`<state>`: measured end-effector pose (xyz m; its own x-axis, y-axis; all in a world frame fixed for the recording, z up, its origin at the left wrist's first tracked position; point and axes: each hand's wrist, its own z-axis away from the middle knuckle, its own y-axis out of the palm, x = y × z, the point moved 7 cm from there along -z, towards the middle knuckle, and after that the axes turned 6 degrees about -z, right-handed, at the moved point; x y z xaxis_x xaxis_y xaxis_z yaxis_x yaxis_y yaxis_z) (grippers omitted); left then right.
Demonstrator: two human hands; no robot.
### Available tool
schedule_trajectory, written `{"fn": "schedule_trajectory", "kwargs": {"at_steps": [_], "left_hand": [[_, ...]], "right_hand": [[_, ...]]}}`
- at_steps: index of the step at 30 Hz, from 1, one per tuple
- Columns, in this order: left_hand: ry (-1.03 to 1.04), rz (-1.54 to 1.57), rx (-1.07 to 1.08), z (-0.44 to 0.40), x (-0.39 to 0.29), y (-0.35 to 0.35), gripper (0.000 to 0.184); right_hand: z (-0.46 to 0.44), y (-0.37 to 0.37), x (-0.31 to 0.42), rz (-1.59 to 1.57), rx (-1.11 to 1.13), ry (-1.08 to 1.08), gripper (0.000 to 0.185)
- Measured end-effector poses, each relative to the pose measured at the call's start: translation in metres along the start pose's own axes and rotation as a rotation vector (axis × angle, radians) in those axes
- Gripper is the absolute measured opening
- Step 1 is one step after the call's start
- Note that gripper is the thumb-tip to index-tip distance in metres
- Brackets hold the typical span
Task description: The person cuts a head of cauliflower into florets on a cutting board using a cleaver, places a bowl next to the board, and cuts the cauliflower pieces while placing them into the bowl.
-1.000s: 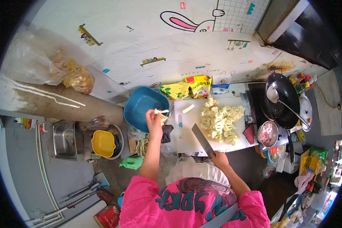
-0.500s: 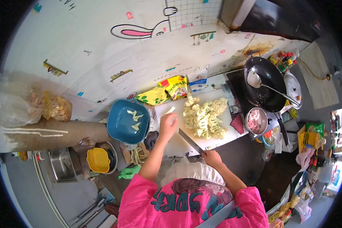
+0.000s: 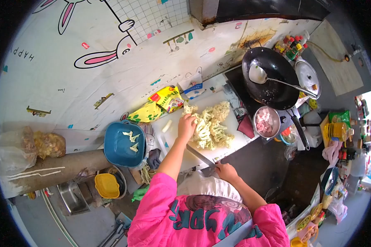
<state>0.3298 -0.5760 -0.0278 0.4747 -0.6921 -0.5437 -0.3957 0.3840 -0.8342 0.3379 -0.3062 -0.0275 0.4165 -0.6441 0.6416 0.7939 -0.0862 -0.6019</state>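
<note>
My right hand [image 3: 226, 171] is wrapped around the handle of a kitchen knife [image 3: 200, 155], whose blade points up and left over the front of the white cutting board [image 3: 228, 150]. My left hand [image 3: 186, 126] is at the left side of a heap of cut cauliflower [image 3: 212, 127], its fingers closed on a piece there; the fingertips are partly hidden. To the left of that hand, a pale stem piece [image 3: 167, 126] lies by itself on the board. A blue basin [image 3: 124, 155] left of the board holds a few small cauliflower pieces [image 3: 132, 140].
Behind the board stand yellow packets [image 3: 167, 99] and a blue-white packet [image 3: 192, 85]. At right are a bowl of cut pink meat [image 3: 267, 122], a black wok [image 3: 284, 74] with a ladle [image 3: 258, 74] in it, and a lid [image 3: 308, 78]. A yellow basket [image 3: 107, 185] sits lower left.
My left hand has moved right, from beside the pale stem piece to the cauliflower heap. My right hand still holds the knife in much the same place. The camera view has shifted.
</note>
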Motion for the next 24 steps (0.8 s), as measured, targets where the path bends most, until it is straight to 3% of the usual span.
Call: {"fn": "schedule_trajectory", "kwargs": {"at_steps": [3, 7, 8, 11, 19, 20, 24], "left_hand": [[-0.005, 0.347, -0.044, 0.0, 0.01, -0.01, 0.025], [-0.389, 0.883, -0.094, 0.036, 0.05, -0.024, 0.023], [-0.429, 0.813, -0.069, 0.049, 0.063, -0.027, 0.025], [-0.137, 0.301, -0.165, 0.086, 0.059, -0.059, 0.028], [-0.16, 0.038, -0.017, 0.149, 0.076, -0.009, 0.03], [-0.158, 0.048, -0.006, 0.153, 0.078, -0.003, 0.038], [-0.159, 0.104, -0.156, 0.153, 0.064, -0.021, 0.047]], "right_hand": [[-0.003, 0.003, -0.002, 0.019, 0.027, 0.007, 0.022], [-0.007, 0.005, -0.003, 0.012, 0.043, -0.007, 0.022], [-0.008, 0.006, -0.003, 0.01, 0.045, 0.0, 0.022], [-0.011, 0.008, -0.002, 0.004, 0.05, 0.026, 0.023], [-0.012, 0.012, 0.007, -0.021, 0.056, 0.048, 0.025], [-0.012, 0.012, 0.009, -0.019, 0.056, 0.054, 0.025], [-0.009, 0.011, 0.013, -0.009, 0.034, 0.035, 0.025]]}}
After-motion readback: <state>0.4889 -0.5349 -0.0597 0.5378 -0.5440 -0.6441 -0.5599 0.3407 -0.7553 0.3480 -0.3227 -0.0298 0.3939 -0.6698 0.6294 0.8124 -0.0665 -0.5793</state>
